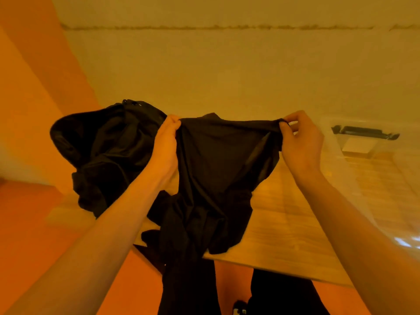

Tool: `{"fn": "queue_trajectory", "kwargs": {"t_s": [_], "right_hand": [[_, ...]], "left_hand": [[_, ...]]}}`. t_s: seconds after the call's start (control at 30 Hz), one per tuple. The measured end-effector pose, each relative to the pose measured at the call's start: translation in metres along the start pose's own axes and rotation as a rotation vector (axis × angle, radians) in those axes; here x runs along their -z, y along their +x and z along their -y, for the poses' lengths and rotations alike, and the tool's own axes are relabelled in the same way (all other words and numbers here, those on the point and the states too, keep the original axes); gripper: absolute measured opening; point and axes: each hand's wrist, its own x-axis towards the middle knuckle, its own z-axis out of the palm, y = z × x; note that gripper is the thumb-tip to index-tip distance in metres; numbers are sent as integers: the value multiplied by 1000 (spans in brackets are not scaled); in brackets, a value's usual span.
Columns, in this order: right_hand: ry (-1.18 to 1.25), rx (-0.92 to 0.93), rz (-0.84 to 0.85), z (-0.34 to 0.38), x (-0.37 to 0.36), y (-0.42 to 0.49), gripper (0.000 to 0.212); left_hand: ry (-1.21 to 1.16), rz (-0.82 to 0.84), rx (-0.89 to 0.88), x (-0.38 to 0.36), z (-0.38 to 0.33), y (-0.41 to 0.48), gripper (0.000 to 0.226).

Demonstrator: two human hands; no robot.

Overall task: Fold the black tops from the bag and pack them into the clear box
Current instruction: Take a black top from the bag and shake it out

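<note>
The left grip (167,144) pinches one end of the upper hem of a black top (222,167), thumb and fingers closed on the cloth. The right grip (300,142) pinches the other end the same way, thumb on the near side. Between them the hem is pulled nearly straight, held up above the middle of the bench (284,223). The rest of the black top hangs down from it, bunches on the bench's near edge and drapes partly over that edge toward the floor (34,223).

The black bag (102,137) sits at the left end of the bench, just beside the left grip and slumped, with its mouth gaping toward the far left. Its inside is too dark to tell what it holds. More dark cloth (91,196) is heaped against its near side at the near left corner; whether this is bag or garment cannot be told.

The clear box (375,178) stands at the right end of the bench, well apart from the bag. A black latch (364,132) lies on its far rim, with a pale label (356,147) on the wall just below. The wood grain of the bench shows through its walls and bottom.

Below the near edge are the person's dark trousers (279,292) and a shoe (239,309).
</note>
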Motion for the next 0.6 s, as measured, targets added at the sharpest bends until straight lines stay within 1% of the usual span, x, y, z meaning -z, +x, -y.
{"fn": "queue_trajectory", "kwargs": {"t_s": [0.07, 0.17, 0.23, 0.3, 0.33, 0.37, 0.4, 0.43, 0.47, 0.53, 0.57, 0.6], "right_hand": [[76, -68, 48, 6, -2, 5, 5], [216, -232, 173, 17, -5, 3, 9], [336, -255, 255, 24, -3, -2, 12], [502, -260, 354, 29, 3, -4, 15], [598, -293, 408, 29, 6, -5, 16], [691, -347, 458, 30, 10, -6, 17], [761, -400, 499, 30, 13, -6, 17], [775, -429, 526, 29, 16, -7, 17], [731, -432, 539, 27, 19, -8, 16], [625, -415, 555, 24, 24, -9, 13], [611, -417, 565, 23, 27, -10, 11], [616, -424, 574, 22, 28, -11, 10]], "left_hand": [[-92, 82, 84, 6, -13, -7, 29], [-230, 278, 212, 15, -22, -15, 24], [-269, 313, 235, 19, -24, -14, 26], [-315, 350, 243, 18, -29, -15, 29], [-331, 368, 240, 17, -31, -14, 27], [-300, 362, 218, 16, -34, -14, 26], [-207, 330, 187, 14, -35, -13, 28], [-90, 305, 150, 13, -37, -15, 32], [15, 288, 122, 12, -37, -17, 32], [155, 282, 104, 8, -35, -22, 24], [236, 305, 104, 5, -32, -26, 16], [367, 350, 116, 0, -28, -31, 19]]}}
